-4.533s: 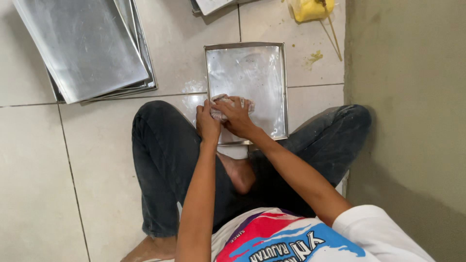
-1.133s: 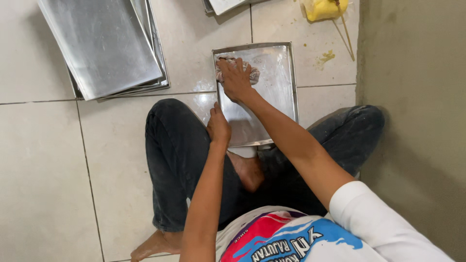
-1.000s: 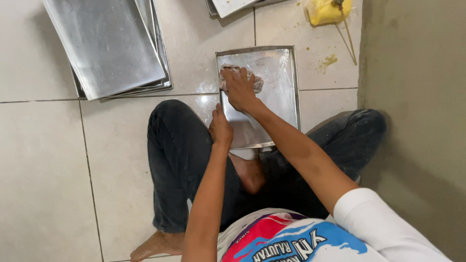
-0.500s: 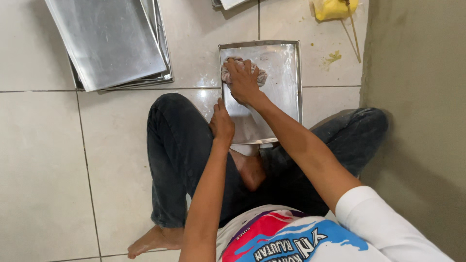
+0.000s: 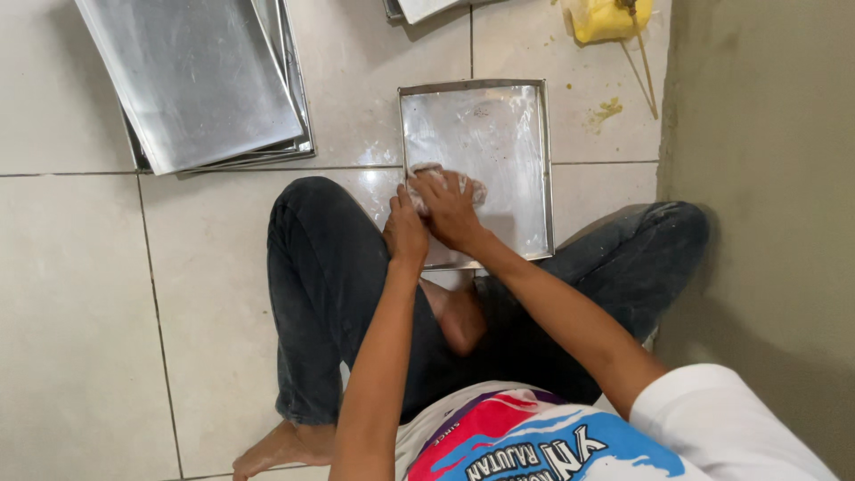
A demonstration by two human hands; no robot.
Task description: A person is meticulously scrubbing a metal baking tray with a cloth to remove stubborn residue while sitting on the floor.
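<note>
1. The right hand (image 5: 452,207) presses a pale cloth (image 5: 427,178) onto the metal tray (image 5: 485,125), fingers clenched over it.
2. The left hand (image 5: 405,233) grips the tray's near left edge.
3. The tray lies on the tiled floor (image 5: 80,294) before the knees.

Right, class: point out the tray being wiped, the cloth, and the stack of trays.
Tray (image 5: 499,125), head view, bare shiny base near the far end.
Cloth (image 5: 426,171), head view, pale edge showing beyond the fingers.
Stack of trays (image 5: 191,76), head view, middle of the top tray.
</note>
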